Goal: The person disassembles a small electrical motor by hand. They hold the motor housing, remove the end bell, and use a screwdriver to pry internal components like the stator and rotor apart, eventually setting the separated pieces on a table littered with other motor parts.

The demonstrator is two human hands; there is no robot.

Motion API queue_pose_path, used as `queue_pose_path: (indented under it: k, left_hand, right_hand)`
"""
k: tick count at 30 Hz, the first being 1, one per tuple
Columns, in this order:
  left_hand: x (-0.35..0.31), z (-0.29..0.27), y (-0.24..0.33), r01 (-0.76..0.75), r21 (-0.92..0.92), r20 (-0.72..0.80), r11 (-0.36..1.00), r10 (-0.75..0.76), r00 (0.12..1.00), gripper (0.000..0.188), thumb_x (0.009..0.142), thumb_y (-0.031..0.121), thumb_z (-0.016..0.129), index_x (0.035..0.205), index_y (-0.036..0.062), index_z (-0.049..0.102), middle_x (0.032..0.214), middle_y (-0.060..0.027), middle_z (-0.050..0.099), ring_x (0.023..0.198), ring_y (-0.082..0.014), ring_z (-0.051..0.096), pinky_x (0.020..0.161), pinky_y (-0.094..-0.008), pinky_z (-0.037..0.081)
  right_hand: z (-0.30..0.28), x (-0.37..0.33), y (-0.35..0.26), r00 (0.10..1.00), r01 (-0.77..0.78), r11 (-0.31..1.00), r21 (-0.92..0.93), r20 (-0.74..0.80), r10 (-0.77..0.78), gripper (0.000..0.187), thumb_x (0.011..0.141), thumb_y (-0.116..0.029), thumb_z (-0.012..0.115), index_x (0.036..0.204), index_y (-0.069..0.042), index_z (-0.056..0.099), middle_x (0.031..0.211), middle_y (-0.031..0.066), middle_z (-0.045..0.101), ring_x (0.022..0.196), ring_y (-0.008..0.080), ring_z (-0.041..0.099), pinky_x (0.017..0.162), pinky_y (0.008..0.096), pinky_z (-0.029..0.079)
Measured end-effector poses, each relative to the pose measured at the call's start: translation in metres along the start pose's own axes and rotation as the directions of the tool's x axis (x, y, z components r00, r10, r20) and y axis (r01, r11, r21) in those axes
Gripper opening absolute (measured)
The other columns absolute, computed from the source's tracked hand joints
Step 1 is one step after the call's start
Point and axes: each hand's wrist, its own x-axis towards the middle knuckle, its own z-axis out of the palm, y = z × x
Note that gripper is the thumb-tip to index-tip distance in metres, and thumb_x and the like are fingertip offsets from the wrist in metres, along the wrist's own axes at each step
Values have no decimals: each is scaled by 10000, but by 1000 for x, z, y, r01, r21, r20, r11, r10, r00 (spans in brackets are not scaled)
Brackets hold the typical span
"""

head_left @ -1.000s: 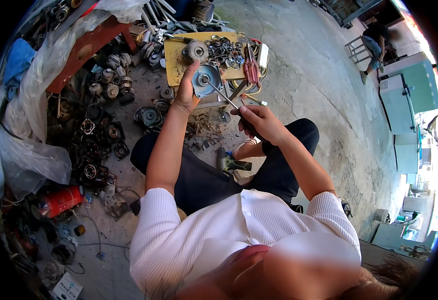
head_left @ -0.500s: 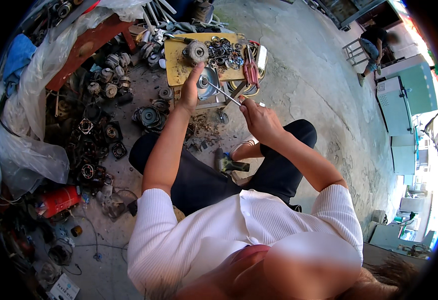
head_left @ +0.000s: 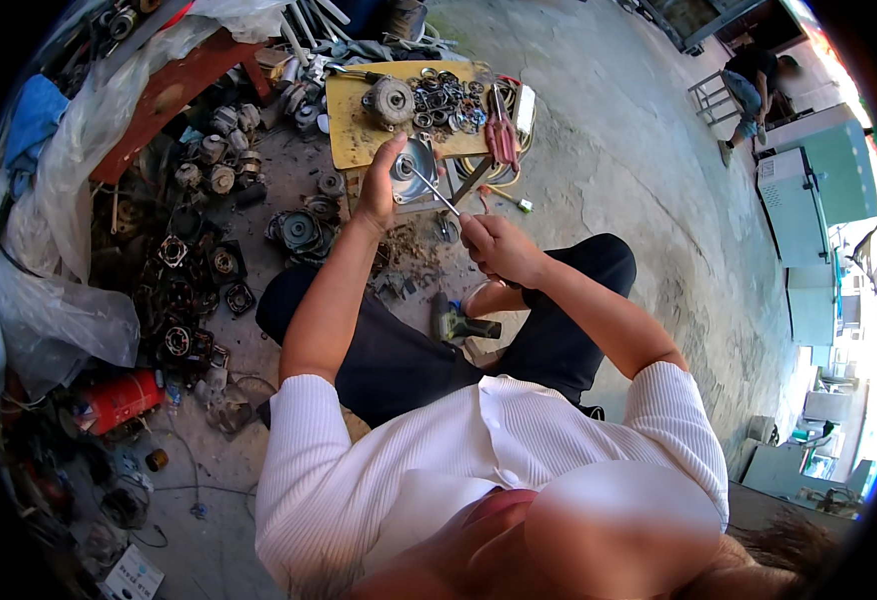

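Note:
My left hand (head_left: 380, 190) grips a silvery round metal motor end cover (head_left: 423, 156) at the near edge of a small yellow-topped table (head_left: 353, 143). Its thumb points up along the cover's left side. My right hand (head_left: 502, 247) is wrapped around the handle of a tool with a thin metal shaft (head_left: 436, 189), probably a screwdriver; the handle itself is hidden in the fist. The shaft slants up and left, and its tip meets the middle of the cover. Just beyond the cover, a round grey motor part (head_left: 391, 101) rests on the table.
Rings and bearings (head_left: 447, 103) lie heaped on the table, beside red-handled pliers (head_left: 501, 138). A green-black cordless drill (head_left: 464, 323) is on the floor between my feet. Motor parts (head_left: 299, 232) crowd the floor at left. Another person (head_left: 746, 95) sits far right.
My right hand has shifted slightly left and down, and the shaft is steeper. The end cover has turned a little in my left hand.

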Motion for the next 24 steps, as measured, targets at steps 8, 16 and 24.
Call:
queue_pose_path:
  k: [8, 16, 24]
  left_hand:
    - [-2, -2, -11, 141, -132, 154, 981, -120, 981, 568, 970, 473, 409, 1122, -39, 599, 1044, -181, 674, 922, -287, 679, 841, -407, 546]
    - [-2, -13, -11, 112, -424, 69, 899, -92, 993, 1026, 771, 890, 329, 1274, 25, 559, 1205, -167, 626, 1158, -363, 562, 1044, -636, 338]
    - [0, -20, -13, 80, -432, -99, 898, -136, 986, 1024, 769, 895, 323, 1283, 40, 557, 1255, -156, 603, 1238, -391, 502, 1091, -634, 236]
  right_hand:
    - [-20, -6, 22, 902, -291, 808, 513, 429, 52, 407, 1051, -447, 347, 805, -130, 415, 608, -80, 237, 478, 55, 224, 425, 233, 222]
    - [-9, -9, 3, 936, -283, 696, 660, 350, 48, 417, 1032, -509, 366, 868, -132, 430, 620, -96, 252, 481, 34, 204, 410, 204, 206]
    - [-24, -1, 5, 977, 61, 910, 411, 164, -140, 326, 1046, -335, 435, 1221, -77, 531, 767, -26, 476, 586, 54, 444, 458, 220, 372]
